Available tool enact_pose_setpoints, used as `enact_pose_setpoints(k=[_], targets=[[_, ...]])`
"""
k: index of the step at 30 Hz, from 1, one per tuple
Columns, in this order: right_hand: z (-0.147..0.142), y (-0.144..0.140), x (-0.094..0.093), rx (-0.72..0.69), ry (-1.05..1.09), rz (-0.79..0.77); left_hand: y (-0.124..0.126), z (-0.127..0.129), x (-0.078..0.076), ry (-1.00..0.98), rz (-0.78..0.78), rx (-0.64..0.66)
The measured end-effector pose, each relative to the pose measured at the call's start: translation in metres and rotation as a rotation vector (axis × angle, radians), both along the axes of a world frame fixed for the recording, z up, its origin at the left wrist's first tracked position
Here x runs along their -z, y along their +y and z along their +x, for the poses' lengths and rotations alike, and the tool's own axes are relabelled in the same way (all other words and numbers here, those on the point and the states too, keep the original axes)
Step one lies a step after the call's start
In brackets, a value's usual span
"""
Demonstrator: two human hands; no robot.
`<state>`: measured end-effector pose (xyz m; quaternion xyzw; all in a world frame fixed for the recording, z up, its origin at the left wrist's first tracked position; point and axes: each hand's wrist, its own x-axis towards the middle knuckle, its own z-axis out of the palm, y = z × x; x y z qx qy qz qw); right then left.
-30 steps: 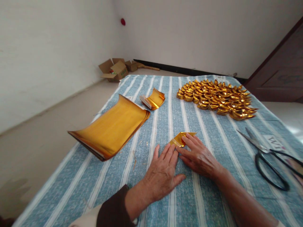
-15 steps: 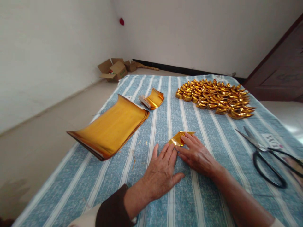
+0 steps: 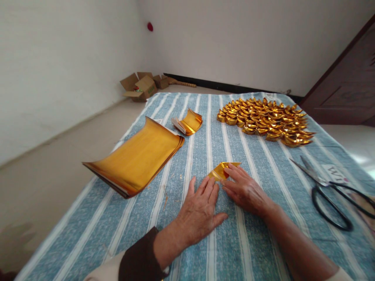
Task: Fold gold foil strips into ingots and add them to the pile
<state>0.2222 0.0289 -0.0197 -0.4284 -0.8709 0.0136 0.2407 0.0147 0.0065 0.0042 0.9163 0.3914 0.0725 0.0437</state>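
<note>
We are mid-fold: our right hand (image 3: 244, 190) lies flat, fingers pressing the small folded gold foil paper (image 3: 220, 171) onto the blue striped worktop (image 3: 205, 144), while our left hand (image 3: 200, 210) rests open just beside it. Next, we judge, comes a firm crease.

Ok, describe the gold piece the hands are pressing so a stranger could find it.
On the blue striped cloth, near its front middle, both hands press a small folded gold sheet. Unlike the big gold stack or the ingot pile, it is a single flat triangle.
</note>
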Motion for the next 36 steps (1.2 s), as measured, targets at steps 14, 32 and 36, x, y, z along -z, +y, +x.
enact_pose_setpoints(k=[14, 32, 36], targets=[[0.001, 0.001, 0.003, -0.006, 0.009, 0.043, 0.008, 0.005, -0.004, -0.034, -0.065, -0.052], [-0.001, 0.003, -0.001, -0.003, 0.043, 0.038, 0.014, -0.008, -0.003, -0.017, 0.072, -0.017], [-0.002, 0.003, -0.002, 0.006, 0.031, 0.006, 0.013, -0.015, -0.003, 0.003, 0.095, -0.043]])
